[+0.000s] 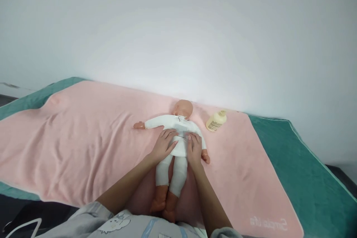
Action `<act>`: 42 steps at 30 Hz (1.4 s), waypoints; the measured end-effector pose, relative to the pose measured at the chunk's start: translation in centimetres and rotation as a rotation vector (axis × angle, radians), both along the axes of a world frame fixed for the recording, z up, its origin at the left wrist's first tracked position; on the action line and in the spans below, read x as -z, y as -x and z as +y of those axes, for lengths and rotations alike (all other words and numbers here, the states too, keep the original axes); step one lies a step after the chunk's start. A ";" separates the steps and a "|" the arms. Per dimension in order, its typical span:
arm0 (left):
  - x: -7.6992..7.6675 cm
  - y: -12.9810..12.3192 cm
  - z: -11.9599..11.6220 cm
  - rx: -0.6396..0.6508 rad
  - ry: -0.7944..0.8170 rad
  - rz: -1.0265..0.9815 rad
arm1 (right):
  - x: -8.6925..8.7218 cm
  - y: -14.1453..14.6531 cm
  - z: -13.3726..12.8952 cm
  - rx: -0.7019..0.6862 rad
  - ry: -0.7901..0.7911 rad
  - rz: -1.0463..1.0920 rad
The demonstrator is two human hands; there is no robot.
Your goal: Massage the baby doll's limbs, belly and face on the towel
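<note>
A baby doll [178,151] with a white cloth body and orange-brown head, hands and feet lies on a pink blanket [69,148], its head toward the wall. My left hand [165,144] rests on the left side of its torso, fingers spread a little. On the right side of the torso lies my right hand [194,145], its fingers bent over the cloth near a thin dark line. Between my hands a pale, greyish patch shows on the chest. A cream bottle [216,121] with printed text stands right of the doll's shoulder.
Under the pink blanket a green cover [304,171] shows at both sides. A pale wall [178,37] rises behind the far edge. Folds run across the blanket's left part. A white cable [25,225] curves at the bottom left.
</note>
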State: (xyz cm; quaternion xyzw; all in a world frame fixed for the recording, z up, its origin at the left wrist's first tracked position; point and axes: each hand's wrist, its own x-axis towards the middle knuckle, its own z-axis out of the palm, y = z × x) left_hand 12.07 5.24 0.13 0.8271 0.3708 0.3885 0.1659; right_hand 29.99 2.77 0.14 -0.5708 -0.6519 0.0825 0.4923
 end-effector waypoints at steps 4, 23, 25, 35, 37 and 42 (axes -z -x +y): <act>-1.1 -1.1 2.7 -0.048 -0.026 0.061 | -1.2 0.1 3.3 0.005 -0.004 -0.037; -0.9 -1.3 5.4 -0.035 0.012 0.136 | 0.6 0.5 5.9 -0.059 0.036 -0.159; -0.8 -1.4 5.6 -0.048 -0.001 0.143 | 0.5 0.5 5.9 -0.079 0.024 -0.134; -0.2 -1.5 6.0 -0.025 0.027 0.139 | 0.4 0.5 6.2 -0.100 0.077 -0.157; -0.2 -1.5 6.0 -0.025 0.028 0.140 | 0.5 0.5 6.2 -0.096 0.084 -0.166; -0.1 -1.6 6.1 -0.031 0.014 0.148 | 0.7 0.4 6.1 -0.091 0.095 -0.215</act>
